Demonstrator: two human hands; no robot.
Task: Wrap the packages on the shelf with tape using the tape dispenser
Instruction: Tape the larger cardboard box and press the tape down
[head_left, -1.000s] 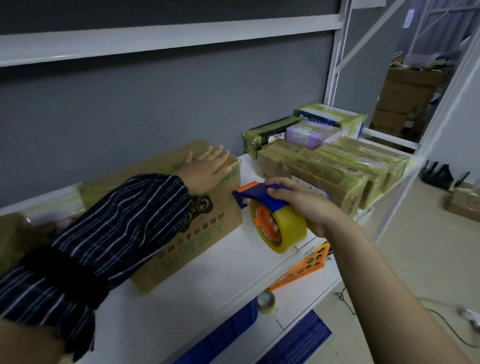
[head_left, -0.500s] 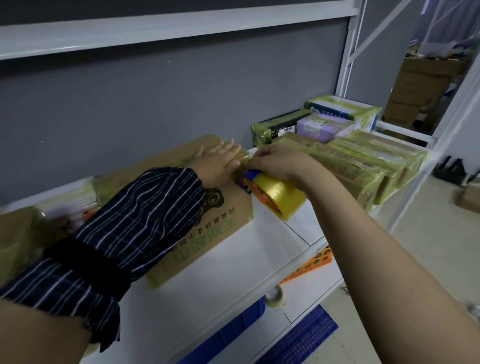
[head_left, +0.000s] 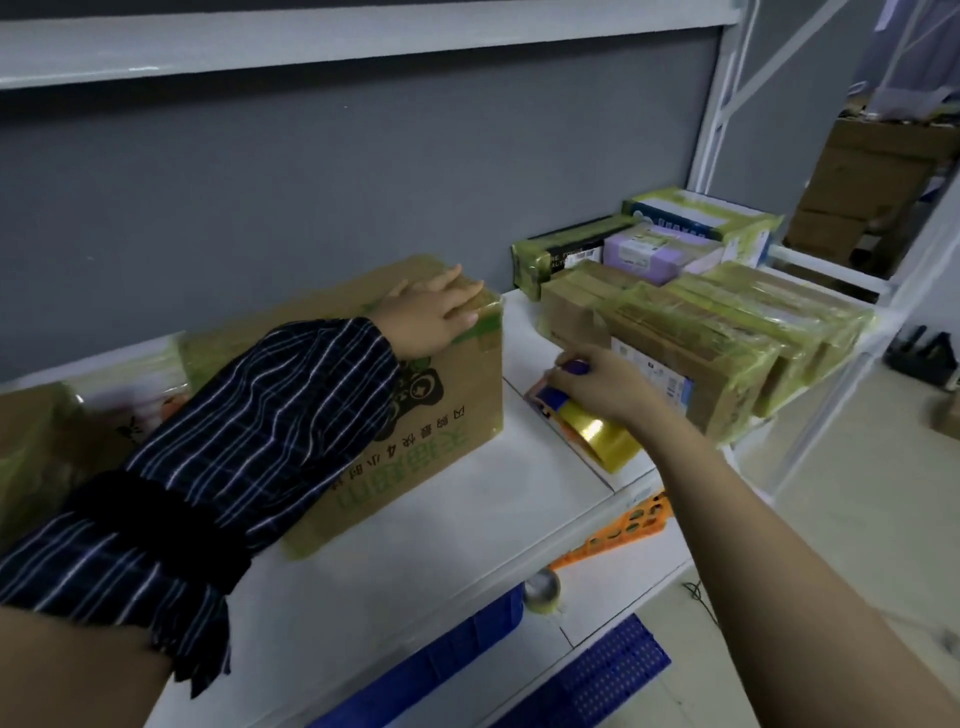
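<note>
- The big brown cardboard box (head_left: 415, 415) stands on the white shelf (head_left: 467, 519), with its back near the grey wall.
- The front of the box has big green Chinese writing, and it is upside down. A smaller black row above it has a "4" in it. There is also a black cartoon animal print.
- The left hand (head_left: 431, 317) lies flat on top of the box, near its right end. Its fingers are straight and press down on shiny yellowish tape there.
- A dark blue striped sleeve (head_left: 234, 441) covers that arm and lies over the front of the box.
- The tape dispenser (head_left: 597, 431), with a blue handle and a fat yellow roll of tape, is down on the shelf just to the right of the box.
- The right hand (head_left: 597, 387) holds the dispenser from above, with its fingers curled round the blue handle.
- More packages (head_left: 727, 338) wrapped in yellowish tape sit further right of the box. They have small white labels, too blurry to read.
- Behind them are a light purple box (head_left: 654, 249) and a white and blue box (head_left: 696, 218).
- Below the box are an orange plastic piece with holes (head_left: 623, 530) and a blue plastic crate (head_left: 457, 639).
</note>
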